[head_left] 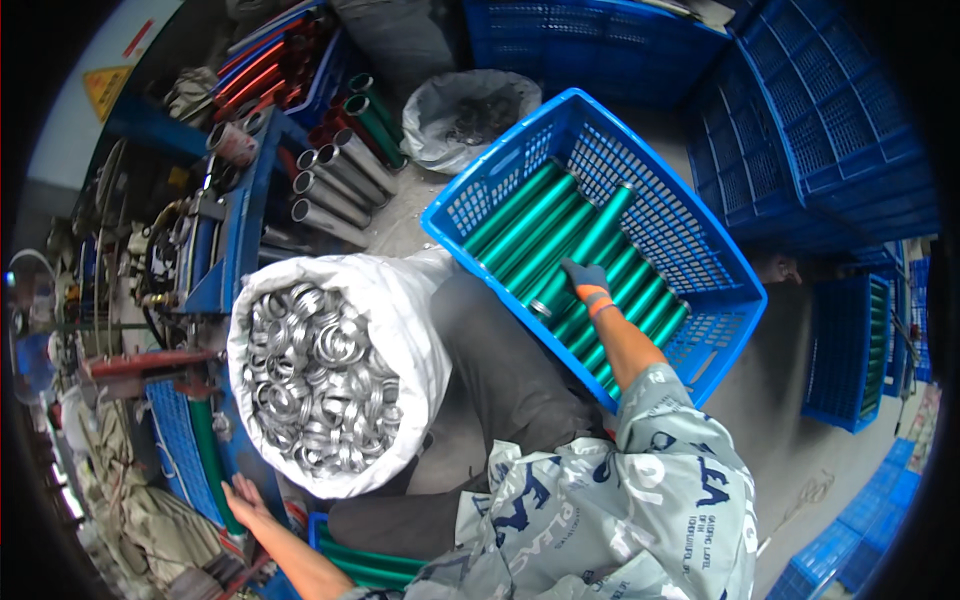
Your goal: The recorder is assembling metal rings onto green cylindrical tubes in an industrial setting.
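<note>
My right hand [590, 282], in a grey and orange glove, is closed on a shiny green metal tube [604, 222] with silver ends. That tube lies slanting on top of several other green tubes [520, 232] in a blue plastic crate [737, 318]. Over on the left, my bare left hand [246, 503] has its fingers stretched out beside an upright green tube [208, 455] at the machine; whether it touches the tube I cannot tell. A white woven sack [412, 335] full of silver metal rings [320, 375] stands between my two arms.
A blue-framed machine [235, 240] with a red bar [150, 362] occupies the left. Bare silver tubes [335, 190] stand beyond the sack, near a pale bag [430, 130]. Stacked blue crates [820, 110] line the far right. More green tubes [370, 565] lie by my leg.
</note>
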The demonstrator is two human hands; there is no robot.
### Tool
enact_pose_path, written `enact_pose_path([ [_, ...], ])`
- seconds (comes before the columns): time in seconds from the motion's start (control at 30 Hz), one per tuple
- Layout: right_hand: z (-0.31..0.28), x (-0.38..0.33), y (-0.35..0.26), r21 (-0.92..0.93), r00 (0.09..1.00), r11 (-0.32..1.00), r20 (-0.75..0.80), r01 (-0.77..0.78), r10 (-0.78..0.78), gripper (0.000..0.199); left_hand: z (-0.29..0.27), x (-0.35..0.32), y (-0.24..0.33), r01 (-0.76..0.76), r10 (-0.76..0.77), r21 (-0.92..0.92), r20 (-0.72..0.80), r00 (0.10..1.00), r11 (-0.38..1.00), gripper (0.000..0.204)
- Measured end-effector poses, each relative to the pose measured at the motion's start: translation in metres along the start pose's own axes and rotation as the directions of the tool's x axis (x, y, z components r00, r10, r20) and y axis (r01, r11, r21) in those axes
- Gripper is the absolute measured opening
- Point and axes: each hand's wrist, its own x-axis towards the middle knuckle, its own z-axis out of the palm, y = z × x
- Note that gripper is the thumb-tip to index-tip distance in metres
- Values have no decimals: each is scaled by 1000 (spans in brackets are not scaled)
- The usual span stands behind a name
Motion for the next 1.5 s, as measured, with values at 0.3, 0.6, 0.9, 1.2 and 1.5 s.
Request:
enact_pose_path([
  [0.3,131,46,18,113,940,993,340,-40,-1,61,-178,-214,-28,-330,713,887,2,701,323,63],
  [0.6,125,85,-25,-548,602,386,292,742,-743,46,-326,-425,-129,464,538,883,-424,729,67,90],
  [0.9,97,-345,-286,440,-97,21,245,898,-965,46,-465,-505,-150,687,514,687,-689,512,237,117],
  [1.2,181,-457,-263,307,-588,-573,699,760,-406,35,-504,-438,-131,534,475,777,-628,616,335,120],
  [1.5,183,-464,-263,291,-363,-256,879,922,-310,26,-523,-397,-70,628,224,632,-763,606,454,125],
])
